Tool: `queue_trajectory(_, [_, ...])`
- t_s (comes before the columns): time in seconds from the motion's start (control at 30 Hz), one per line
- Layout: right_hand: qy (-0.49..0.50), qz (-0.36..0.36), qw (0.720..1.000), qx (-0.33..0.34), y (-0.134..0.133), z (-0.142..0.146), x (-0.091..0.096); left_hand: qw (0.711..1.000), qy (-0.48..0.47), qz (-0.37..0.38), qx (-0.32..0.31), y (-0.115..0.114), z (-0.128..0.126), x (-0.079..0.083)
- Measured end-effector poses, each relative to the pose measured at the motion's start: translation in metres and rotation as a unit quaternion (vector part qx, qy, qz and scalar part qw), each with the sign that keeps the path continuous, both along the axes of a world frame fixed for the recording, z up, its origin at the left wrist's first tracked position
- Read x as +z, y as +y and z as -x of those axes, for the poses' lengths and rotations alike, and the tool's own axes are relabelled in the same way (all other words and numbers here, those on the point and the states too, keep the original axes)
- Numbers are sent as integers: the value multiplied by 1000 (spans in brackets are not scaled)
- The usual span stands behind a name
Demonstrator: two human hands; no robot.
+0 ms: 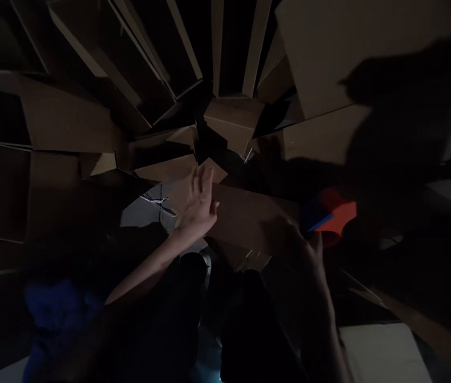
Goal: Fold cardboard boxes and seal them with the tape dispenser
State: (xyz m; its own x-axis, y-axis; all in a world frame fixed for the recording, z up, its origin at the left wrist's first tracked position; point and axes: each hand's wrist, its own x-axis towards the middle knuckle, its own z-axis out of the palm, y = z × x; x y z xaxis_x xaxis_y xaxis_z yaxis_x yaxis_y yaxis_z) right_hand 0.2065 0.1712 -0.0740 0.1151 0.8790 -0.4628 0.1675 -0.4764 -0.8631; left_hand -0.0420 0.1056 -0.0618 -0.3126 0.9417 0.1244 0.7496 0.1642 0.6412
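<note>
My left hand [200,205] is raised with its fingers spread, holding nothing, just beside the edge of a brown cardboard flap [241,223]. My right hand [297,239] lies mostly in shadow at the far end of that flap. Right at its fingers is a red-orange object with a blue strip [335,215]. The dim light hides whether those fingers grip the object, and I cannot tell what the object is.
Several cardboard boxes with folded flaps [65,119] crowd the view on all sides. Metal-glinting strips [157,202] lie on a grey patch left of my left hand. Blue cloth [57,314] sits at lower left, and a pale sheet [385,354] at lower right.
</note>
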Motion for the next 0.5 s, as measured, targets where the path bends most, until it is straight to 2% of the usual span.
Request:
queue_trajectory(0.1, [11, -13, 1000, 26, 3, -7, -11, 997, -11, -3, -74, 16, -31, 30])
queue_trajectory(0.2, [49, -30, 997, 44, 5, -12, -19, 995, -3, -10, -97, 42, -52, 37])
queue_trajectory(0.27, [65, -36, 996, 48, 6, -13, -23, 998, 29, -5, -61, 61, -61, 27])
queue_trajectory(0.37, [86, -25, 995, 51, 6, -13, -29, 996, 62, 67, 6, 79, -68, 4])
queue_trajectory(0.43, [96, -35, 993, 57, 6, -14, -36, 991, 98, 88, 7, 82, -71, -10])
queue_trajectory(0.5, [86, -77, 991, 60, 4, -16, -42, 988, 128, 84, 5, 80, -73, -17])
